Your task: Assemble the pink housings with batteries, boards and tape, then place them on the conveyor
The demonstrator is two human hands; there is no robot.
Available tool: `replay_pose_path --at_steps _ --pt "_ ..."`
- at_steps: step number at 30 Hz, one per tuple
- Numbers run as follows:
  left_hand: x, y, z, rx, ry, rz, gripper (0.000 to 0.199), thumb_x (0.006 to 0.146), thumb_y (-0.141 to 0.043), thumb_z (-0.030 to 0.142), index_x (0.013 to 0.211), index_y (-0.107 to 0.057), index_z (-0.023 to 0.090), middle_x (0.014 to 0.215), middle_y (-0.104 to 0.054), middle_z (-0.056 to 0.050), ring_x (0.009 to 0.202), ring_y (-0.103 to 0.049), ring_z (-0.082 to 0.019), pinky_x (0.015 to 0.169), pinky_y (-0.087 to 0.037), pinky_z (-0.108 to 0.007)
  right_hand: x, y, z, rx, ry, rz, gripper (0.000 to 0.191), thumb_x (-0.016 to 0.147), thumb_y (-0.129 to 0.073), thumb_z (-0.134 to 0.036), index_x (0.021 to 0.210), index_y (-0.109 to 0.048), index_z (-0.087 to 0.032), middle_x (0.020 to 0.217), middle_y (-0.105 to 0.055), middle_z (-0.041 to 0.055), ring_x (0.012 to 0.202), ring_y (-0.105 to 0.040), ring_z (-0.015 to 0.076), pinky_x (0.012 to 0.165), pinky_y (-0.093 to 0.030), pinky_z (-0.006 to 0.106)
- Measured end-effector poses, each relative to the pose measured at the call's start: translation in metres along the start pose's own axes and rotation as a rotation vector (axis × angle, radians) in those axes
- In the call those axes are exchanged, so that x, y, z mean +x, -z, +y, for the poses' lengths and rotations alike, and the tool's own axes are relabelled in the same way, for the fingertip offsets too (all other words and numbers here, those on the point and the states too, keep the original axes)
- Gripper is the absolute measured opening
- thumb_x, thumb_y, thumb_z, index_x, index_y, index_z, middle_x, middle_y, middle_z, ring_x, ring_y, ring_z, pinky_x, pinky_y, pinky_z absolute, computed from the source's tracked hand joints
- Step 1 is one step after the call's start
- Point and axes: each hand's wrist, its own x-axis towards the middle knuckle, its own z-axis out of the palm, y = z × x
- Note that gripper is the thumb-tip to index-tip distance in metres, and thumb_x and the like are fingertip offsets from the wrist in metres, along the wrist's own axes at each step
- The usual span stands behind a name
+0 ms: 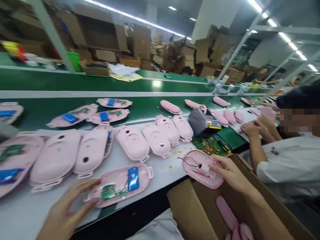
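left hand (65, 207) grips shell (121, 182) (battery (133, 179) inside); right hand (232, 171) holds cover (204, 168)

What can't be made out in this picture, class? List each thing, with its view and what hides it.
Head view, all five:
Outer face of the pink cover in the right hand: turned from the camera.
Left end of the open shell: partly behind the left hand.
Large shell at far left: cut by the left edge.
Carton: cut by the bottom edge.
Readings on the grey device: too small, blurred.
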Motion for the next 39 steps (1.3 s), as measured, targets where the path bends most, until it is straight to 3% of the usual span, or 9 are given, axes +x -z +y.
replay_pose_path --at_steps 5,10,13,17,21,26,33,36,39 --pt "-0.009 -0.006 0.017 -0.272 -0.116 0.069 0.014 0.089 -0.059 0.031 0.092 -0.072 0.027 0.090 -0.069 -0.003 0.088 -0.064 -0.018 0.080 -0.053 -0.028 0.064 -0.071 -0.070 -0.345 0.285 -0.168 0.031 0.090 -0.052 -0.046 0.084 -0.062 -0.017 0.083 -0.062 0.0025 0.078 -0.053 0.0180 0.071 -0.039 0.025" --pt "-0.006 -0.012 0.041 -0.451 0.096 0.155 0.015 0.091 -0.058 0.030 0.088 -0.068 0.018 0.086 -0.068 -0.005 0.082 -0.064 -0.017 0.075 -0.053 -0.027 0.097 -0.130 -0.104 -0.651 0.390 -0.259 0.021 0.091 -0.046 -0.034 0.084 -0.059 -0.019 0.080 -0.064 0.0025 0.075 -0.055 0.0190 0.067 -0.034 0.026" --pt "0.001 -0.019 0.056 -0.202 -0.083 0.321 0.011 0.092 -0.053 0.019 0.092 -0.063 0.017 0.108 -0.065 -0.008 0.103 -0.060 -0.020 0.089 -0.050 -0.033 0.103 -0.163 -0.119 -0.847 0.449 -0.226 0.016 0.089 -0.044 -0.027 0.085 -0.059 -0.021 0.081 -0.066 0.0037 0.077 -0.056 0.0205 0.064 -0.030 0.026" --pt "0.014 -0.033 0.064 0.324 -0.431 0.221 0.017 0.091 -0.044 0.006 0.097 -0.059 0.012 0.117 -0.060 -0.013 0.112 -0.055 -0.024 0.093 -0.046 -0.039 0.102 -0.193 -0.131 -0.930 0.524 -0.173 0.015 0.087 -0.044 -0.025 0.077 -0.054 -0.021 0.073 -0.063 0.0033 0.071 -0.054 0.0196 0.060 -0.025 0.026" --pt "0.024 -0.035 0.060 0.395 -0.421 0.142 0.014 0.093 -0.042 0.010 0.091 -0.056 0.013 0.091 -0.062 -0.008 0.092 -0.057 -0.022 0.081 -0.046 -0.036 0.100 -0.203 -0.133 -0.917 0.545 -0.130 0.017 0.088 -0.044 -0.025 0.078 -0.057 -0.021 0.073 -0.064 0.0039 0.071 -0.056 0.0198 0.058 -0.023 0.027" --pt "0.027 -0.022 0.051 -0.036 -0.285 0.036 0.012 0.095 -0.047 0.023 0.093 -0.058 0.017 0.088 -0.060 -0.005 0.088 -0.056 -0.018 0.084 -0.043 -0.033 0.100 -0.203 -0.133 -0.928 0.532 0.014 0.016 0.088 -0.043 -0.025 0.079 -0.056 -0.022 0.072 -0.063 0.0030 0.067 -0.054 0.0190 0.057 -0.022 0.027" --pt "0.015 -0.044 0.047 -0.320 0.047 0.434 0.012 0.092 -0.054 0.024 0.090 -0.064 0.018 0.109 -0.051 -0.009 0.096 -0.055 -0.019 0.087 -0.048 -0.035 0.105 -0.199 -0.130 -0.847 0.572 -0.144 0.013 0.084 -0.046 -0.028 0.075 -0.054 -0.022 0.065 -0.059 -0.0001 0.064 -0.051 0.0178 0.058 -0.025 0.026" --pt "0.017 -0.050 0.045 -0.375 -0.004 0.431 0.010 0.091 -0.056 0.023 0.092 -0.065 0.020 0.123 -0.052 -0.009 0.104 -0.057 -0.020 0.091 -0.049 -0.036 0.112 -0.196 -0.131 -0.791 0.572 -0.186 0.015 0.083 -0.048 -0.031 0.074 -0.056 -0.022 0.062 -0.058 -0.0009 0.060 -0.049 0.0165 0.058 -0.027 0.026" --pt "0.024 -0.047 0.039 -0.608 0.113 0.336 0.020 0.085 -0.064 0.026 0.103 -0.057 0.021 0.110 -0.062 -0.007 0.092 -0.063 -0.019 0.077 -0.055 -0.032 0.121 -0.195 -0.133 -0.781 0.570 -0.194 0.017 0.083 -0.050 -0.033 0.078 -0.061 -0.021 0.066 -0.062 0.0005 0.064 -0.053 0.0171 0.059 -0.028 0.026"
